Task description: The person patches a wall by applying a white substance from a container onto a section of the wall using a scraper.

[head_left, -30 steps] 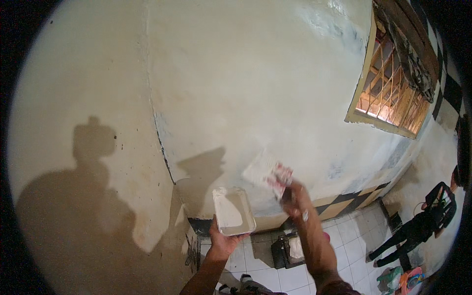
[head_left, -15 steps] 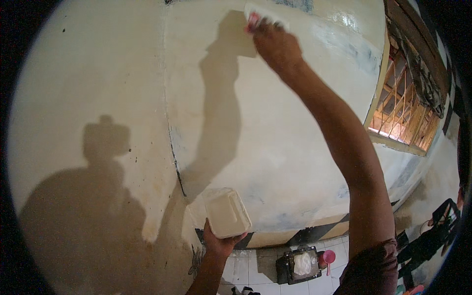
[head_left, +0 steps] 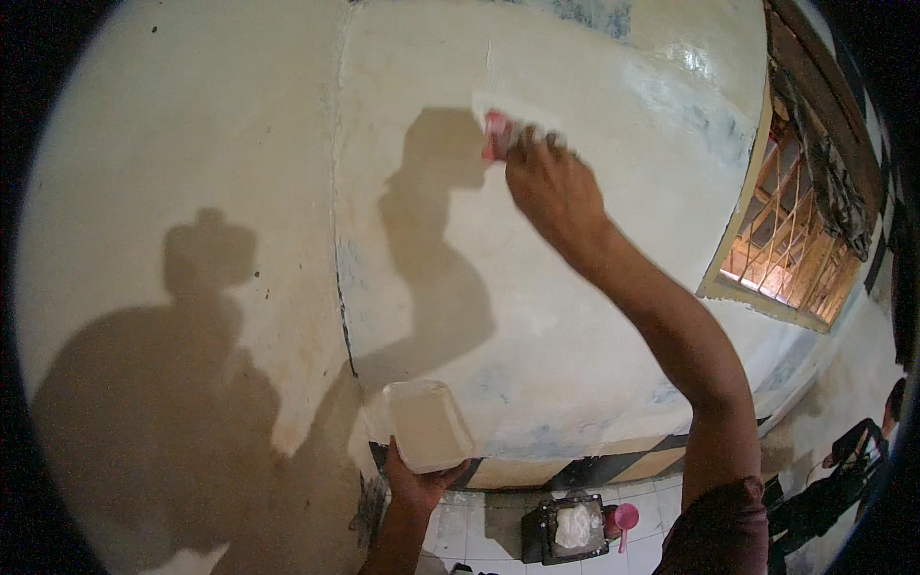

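Observation:
My right hand (head_left: pixel 554 192), raised on the pale plastered wall (head_left: pixel 613 115), grips a flat red-and-white tool (head_left: pixel 497 136) held against the wall surface; its working edge is unclear. A faint streak shows just above it. My left hand (head_left: pixel 417 484), low in the view, supports a rectangular white plastic container (head_left: pixel 426 426) with pale material inside. A cracked seam (head_left: pixel 340 287) runs down the wall beside the shadows of my head and arm.
A barred window (head_left: pixel 781 230) with dark draped fabric is at the right. Below are a checkered band (head_left: pixel 652 460), tiled floor (head_left: pixel 460 527), a black box with white stuff (head_left: pixel 565 527) and a pink dipper (head_left: pixel 625 517). Dark clutter (head_left: pixel 853 470) stands at the right edge.
My right hand rose from near the container to high on the wall, then moved downward over the last half second. My left hand still holds the container, slightly farther left than half a second ago.

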The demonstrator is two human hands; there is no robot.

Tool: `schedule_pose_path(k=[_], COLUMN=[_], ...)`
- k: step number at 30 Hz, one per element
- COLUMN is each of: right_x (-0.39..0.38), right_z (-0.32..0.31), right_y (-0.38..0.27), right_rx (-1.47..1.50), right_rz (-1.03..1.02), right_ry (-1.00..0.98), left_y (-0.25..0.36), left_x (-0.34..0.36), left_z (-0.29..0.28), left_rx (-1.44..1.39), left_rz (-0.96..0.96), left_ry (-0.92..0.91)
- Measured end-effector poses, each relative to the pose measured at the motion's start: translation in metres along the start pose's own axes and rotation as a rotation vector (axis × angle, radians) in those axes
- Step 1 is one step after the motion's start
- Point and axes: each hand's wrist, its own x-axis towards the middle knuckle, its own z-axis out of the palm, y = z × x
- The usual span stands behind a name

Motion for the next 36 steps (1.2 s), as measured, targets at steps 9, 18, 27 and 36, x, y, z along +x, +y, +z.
schedule_pose_path(k=[9, 18, 27, 36], right_x=[-0.008, -0.010, -0.146, -0.054], right_z=[0.090, 0.095, 0.056, -0.020], right_y=[-0.006, -0.033, -0.102, 0.022], right_rx=[-0.172, -0.151, 0.125, 0.175], right_rz=[-0.117, -0.008, -0.223, 0.338], right_ry=[0.007, -0.134, -0.372, -0.026], left_y=[-0.012, 0.002, 0.024, 0.032], left_x=[0.003, 0.007, 0.007, 0.007], left_z=[0.015, 0.021, 0.020, 0.000], left_rx=[0.037, 0.032, 0.081, 0.096], left_rz=[0.062, 0.091, 0.022, -0.045], left_ry=[0.118, 0.057, 0.060, -0.037])
